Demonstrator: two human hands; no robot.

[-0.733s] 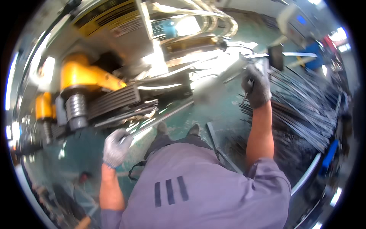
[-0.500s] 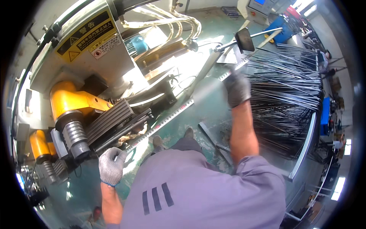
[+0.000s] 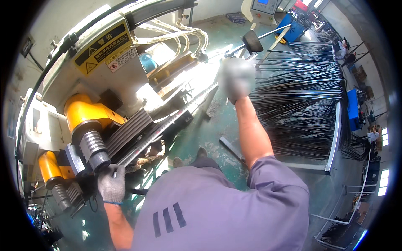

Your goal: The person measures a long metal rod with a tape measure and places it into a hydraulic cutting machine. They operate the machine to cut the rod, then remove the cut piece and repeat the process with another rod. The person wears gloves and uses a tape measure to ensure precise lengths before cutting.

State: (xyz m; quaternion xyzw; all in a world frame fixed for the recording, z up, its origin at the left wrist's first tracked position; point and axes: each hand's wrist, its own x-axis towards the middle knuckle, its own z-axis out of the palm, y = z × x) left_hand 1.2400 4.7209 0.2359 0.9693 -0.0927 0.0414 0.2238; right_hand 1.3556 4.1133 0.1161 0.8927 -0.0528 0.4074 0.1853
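A long pale measuring strip, straight and printed with ruler marks, slants along the machine's dark front bars. Its lower left end reaches my left hand, which wears a grey glove and has its fingers curled on that end, just below the steel bending roller. Farther up to the right, my right hand, also gloved, is in line with the strip. It is so blurred that its fingers cannot be read. A bit of the marked strip shows past it, near a dark plate on the machine's arm.
The machine's yellow arm and ridged metal block are at the left. A rack piled with thin black rods stands to the right, with a pale metal rail along it. A metal bar lies on the floor.
The measuring strip has moved left, in against the machine's bars. Both hands have shifted left with it, and my right hand has also gone a little farther forward. The head view has turned slightly.
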